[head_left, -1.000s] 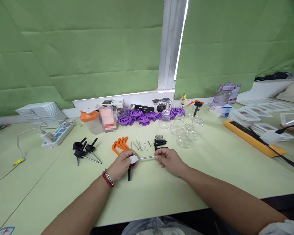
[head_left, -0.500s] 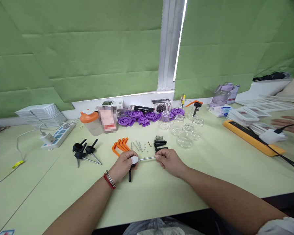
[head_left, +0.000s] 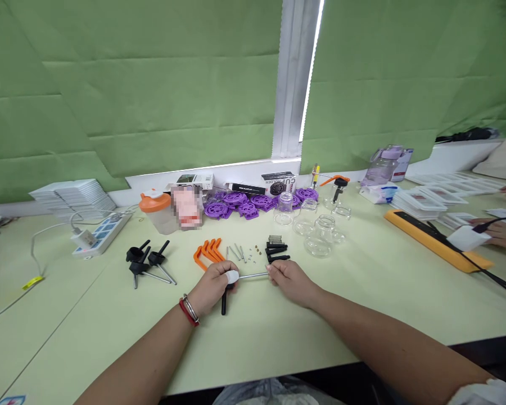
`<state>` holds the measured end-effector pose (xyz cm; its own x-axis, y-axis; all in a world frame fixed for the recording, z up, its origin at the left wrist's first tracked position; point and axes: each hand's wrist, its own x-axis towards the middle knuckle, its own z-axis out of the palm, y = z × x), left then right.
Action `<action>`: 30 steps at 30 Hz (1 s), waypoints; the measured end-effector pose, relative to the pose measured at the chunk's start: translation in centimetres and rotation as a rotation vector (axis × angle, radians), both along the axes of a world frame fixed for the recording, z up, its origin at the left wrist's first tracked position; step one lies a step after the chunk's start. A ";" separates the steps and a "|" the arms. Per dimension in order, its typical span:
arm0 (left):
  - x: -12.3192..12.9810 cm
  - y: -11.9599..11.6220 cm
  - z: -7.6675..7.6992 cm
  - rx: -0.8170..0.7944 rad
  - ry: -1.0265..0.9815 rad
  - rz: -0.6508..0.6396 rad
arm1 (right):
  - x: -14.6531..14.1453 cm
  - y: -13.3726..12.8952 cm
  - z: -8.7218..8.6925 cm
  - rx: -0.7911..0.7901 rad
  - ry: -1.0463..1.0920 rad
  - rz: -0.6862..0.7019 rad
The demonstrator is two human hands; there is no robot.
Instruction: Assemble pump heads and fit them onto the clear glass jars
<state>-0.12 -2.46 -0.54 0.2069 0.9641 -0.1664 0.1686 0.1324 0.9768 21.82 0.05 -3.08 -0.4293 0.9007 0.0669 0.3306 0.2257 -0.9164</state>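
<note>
A thin metal rod (head_left: 253,275) runs level between my two hands. My left hand (head_left: 219,284), with a white cover on the thumb, is closed on a black part (head_left: 224,302) at the rod's left end. My right hand (head_left: 293,281) pinches the rod's right end. Just beyond lie orange bent handles (head_left: 208,251), small metal pins (head_left: 237,251), tiny brass and silver pieces, black parts (head_left: 277,251) and springs (head_left: 275,239). To the left rest several black pieces with metal rods (head_left: 145,260).
Glass jars (head_left: 318,239) stand behind my right hand, purple parts (head_left: 248,208) along the wall. An orange-lidded cup (head_left: 157,211) and power strip (head_left: 103,235) are left. At right are an orange strip (head_left: 436,242) and another person's hand (head_left: 500,230) near white trays (head_left: 419,201).
The camera view has shifted slightly. My hands keep the same hold on the rod and black part. At the right, the other person's hand has moved, and a second hand shows.
</note>
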 end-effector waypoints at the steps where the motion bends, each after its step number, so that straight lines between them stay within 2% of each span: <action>1: 0.0 0.0 -0.1 -0.005 -0.004 0.005 | 0.0 0.0 0.0 -0.011 0.005 -0.011; 9: -0.1 0.1 -0.3 -0.017 -0.029 0.025 | 0.1 0.0 -0.5 -0.118 0.221 -0.033; 13: 0.1 0.1 0.0 -0.022 -0.009 0.018 | 0.1 0.2 -0.7 -0.130 0.169 -0.028; 23: 0.3 0.1 -0.1 -0.052 -0.050 0.033 | 0.0 -0.2 0.2 0.005 -0.011 -0.049; 30: 0.2 0.0 0.1 -0.034 -0.041 0.021 | 0.0 0.0 -0.5 -0.037 0.042 -0.063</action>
